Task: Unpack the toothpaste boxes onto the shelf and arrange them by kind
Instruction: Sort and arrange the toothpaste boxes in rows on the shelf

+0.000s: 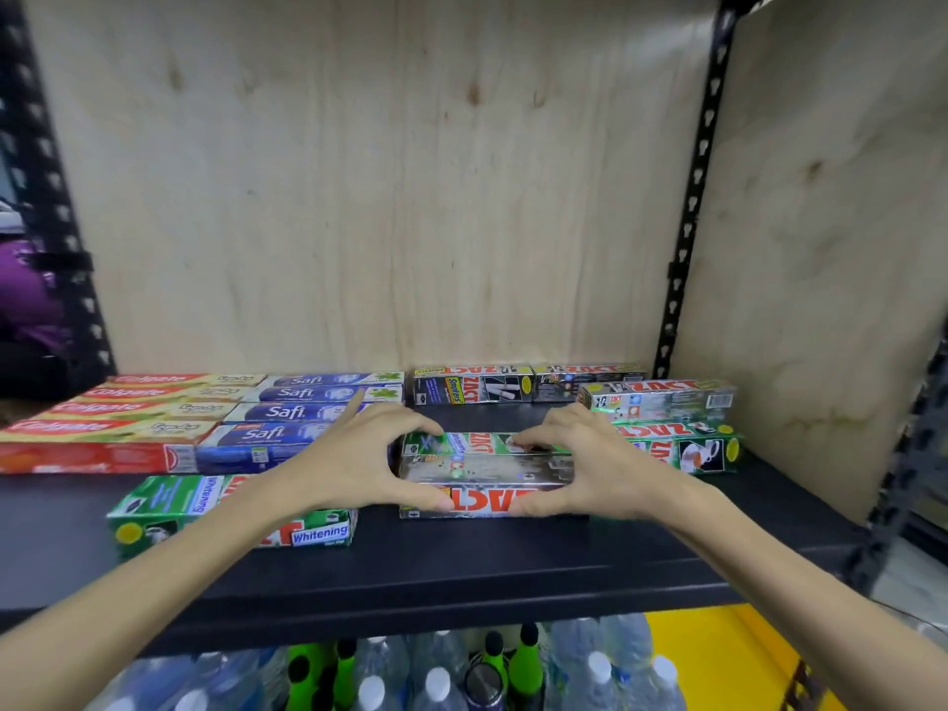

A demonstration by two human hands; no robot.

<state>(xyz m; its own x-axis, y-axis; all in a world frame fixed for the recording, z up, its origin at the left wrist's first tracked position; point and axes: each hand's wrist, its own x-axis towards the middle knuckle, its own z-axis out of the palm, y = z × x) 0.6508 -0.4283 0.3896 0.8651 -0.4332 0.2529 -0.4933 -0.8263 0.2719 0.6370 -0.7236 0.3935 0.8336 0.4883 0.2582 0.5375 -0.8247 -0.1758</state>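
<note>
Both hands — left (377, 454); right (579, 456) — grip Zact boxes (482, 472) (stacked).

Silver Zact box (485, 474) flat, mid-shelf

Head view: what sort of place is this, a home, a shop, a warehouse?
Most likely a small shop or its stockroom. Toothpaste boxes lie in rows by brand on a black shelf: Colgate boxes, then Safi boxes. The rack has slotted metal uprights, and bottled water is packed below.
</note>
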